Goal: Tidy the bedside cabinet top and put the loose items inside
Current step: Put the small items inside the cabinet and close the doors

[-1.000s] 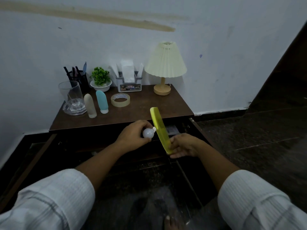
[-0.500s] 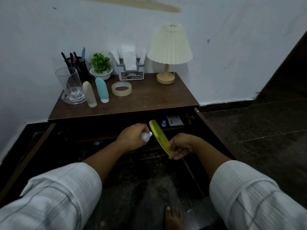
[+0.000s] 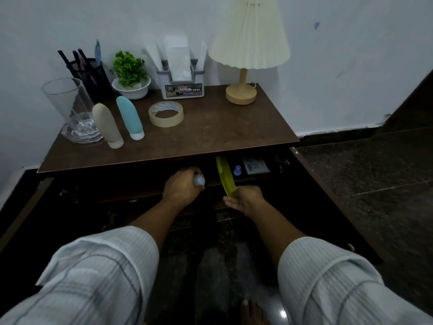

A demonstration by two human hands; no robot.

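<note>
Cabinet top (image 3: 222, 134), right: bare between tape roll (image 3: 166, 113) and lamp base (image 3: 241, 95).
Left edge: glass (image 3: 68, 102), beige bottle (image 3: 107, 125), blue bottle (image 3: 129, 117) crowded.
Shelf (image 3: 210, 182): box (image 3: 255, 165) at right.

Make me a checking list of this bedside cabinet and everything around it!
Surface: brown wooden cabinet top, partly bare; doors below open.
Job's things: small white round bulb and yellow flat plastic piece held at the open shelf; beige tape roll, beige squeeze bottle, blue squeeze bottle on top.
Clutter: clear glass, black mesh pen pot, green plant, grey napkin holder, cream pleated lamp.
Grippers: left hand grips the bulb; right hand pinches the yellow piece's lower end.
Cables: nothing clearly seen.
Surroundings: white wall, dark stone floor.
</note>
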